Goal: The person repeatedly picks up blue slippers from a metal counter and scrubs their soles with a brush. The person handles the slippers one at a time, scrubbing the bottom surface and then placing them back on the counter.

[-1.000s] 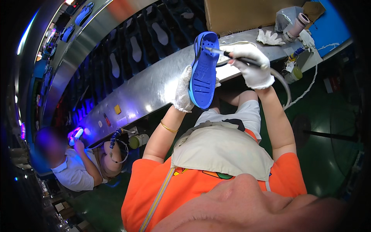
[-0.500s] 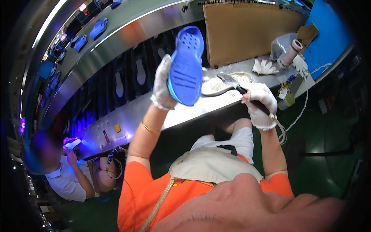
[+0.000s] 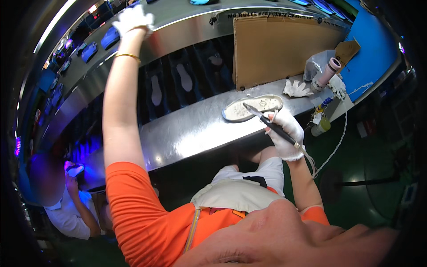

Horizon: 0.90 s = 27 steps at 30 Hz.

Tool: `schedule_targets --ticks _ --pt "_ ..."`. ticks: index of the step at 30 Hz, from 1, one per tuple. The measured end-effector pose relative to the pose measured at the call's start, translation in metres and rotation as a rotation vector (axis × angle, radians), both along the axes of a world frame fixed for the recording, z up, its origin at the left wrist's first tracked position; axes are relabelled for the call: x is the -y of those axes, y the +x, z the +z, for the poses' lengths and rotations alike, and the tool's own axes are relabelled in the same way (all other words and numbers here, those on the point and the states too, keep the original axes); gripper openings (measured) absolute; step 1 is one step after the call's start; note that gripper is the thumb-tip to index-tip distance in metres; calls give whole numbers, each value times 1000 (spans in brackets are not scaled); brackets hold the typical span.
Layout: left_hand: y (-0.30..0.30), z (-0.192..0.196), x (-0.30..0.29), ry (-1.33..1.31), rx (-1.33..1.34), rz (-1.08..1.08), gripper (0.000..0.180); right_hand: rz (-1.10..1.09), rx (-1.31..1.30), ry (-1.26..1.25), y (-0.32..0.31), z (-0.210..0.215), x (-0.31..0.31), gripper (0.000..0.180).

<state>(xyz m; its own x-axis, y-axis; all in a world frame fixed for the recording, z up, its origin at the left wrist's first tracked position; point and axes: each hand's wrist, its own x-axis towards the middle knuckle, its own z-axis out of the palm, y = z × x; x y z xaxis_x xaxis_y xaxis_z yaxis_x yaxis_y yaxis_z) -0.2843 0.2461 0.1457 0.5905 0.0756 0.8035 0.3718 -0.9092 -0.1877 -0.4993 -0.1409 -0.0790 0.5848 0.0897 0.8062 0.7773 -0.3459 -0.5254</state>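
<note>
My left hand (image 3: 134, 21), in a white glove, reaches far out over the conveyor belt (image 3: 171, 9). Its fingers look spread, and a bit of a blue clog (image 3: 133, 4) shows just past the fingertips. A second blue clog (image 3: 110, 37) lies beside that hand on the belt. In a white glove with bare fingertips, my right hand (image 3: 287, 133) grips a corded hand tool (image 3: 276, 128) with a black handle and a metal tip. That tip is over a cream shoe-shaped piece (image 3: 235, 112) on the metal bench (image 3: 187, 133); whether they touch I cannot tell.
A cardboard sheet (image 3: 284, 49) stands upright behind the bench. To the right are a spare white glove (image 3: 297, 89), a pink bottle (image 3: 327, 73) and a plastic bag (image 3: 313, 64). The tool's cord (image 3: 340, 138) hangs at the right. A person (image 3: 73, 213) works at far left.
My left hand has gone up and left from in front of me to the belt; the blue clog it held is no longer before me. My right hand and tool moved slightly left and down.
</note>
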Motion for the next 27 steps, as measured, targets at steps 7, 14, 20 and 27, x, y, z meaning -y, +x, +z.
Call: schedule_targets --ticks 7,14,20,27 --pt "-47 16 -117 -503 -202 43 62 167 -119 194 1 -12 -21 21" --pt "-97 8 -98 -584 -263 -456 51 195 183 -91 -7 9 -19 22" --pt "-49 35 -134 -557 -459 -411 69 224 364 -339 -25 30 -27 26" --pt "-97 -7 -54 -655 25 -590 63 150 113 -15 -36 -2 -22 23"
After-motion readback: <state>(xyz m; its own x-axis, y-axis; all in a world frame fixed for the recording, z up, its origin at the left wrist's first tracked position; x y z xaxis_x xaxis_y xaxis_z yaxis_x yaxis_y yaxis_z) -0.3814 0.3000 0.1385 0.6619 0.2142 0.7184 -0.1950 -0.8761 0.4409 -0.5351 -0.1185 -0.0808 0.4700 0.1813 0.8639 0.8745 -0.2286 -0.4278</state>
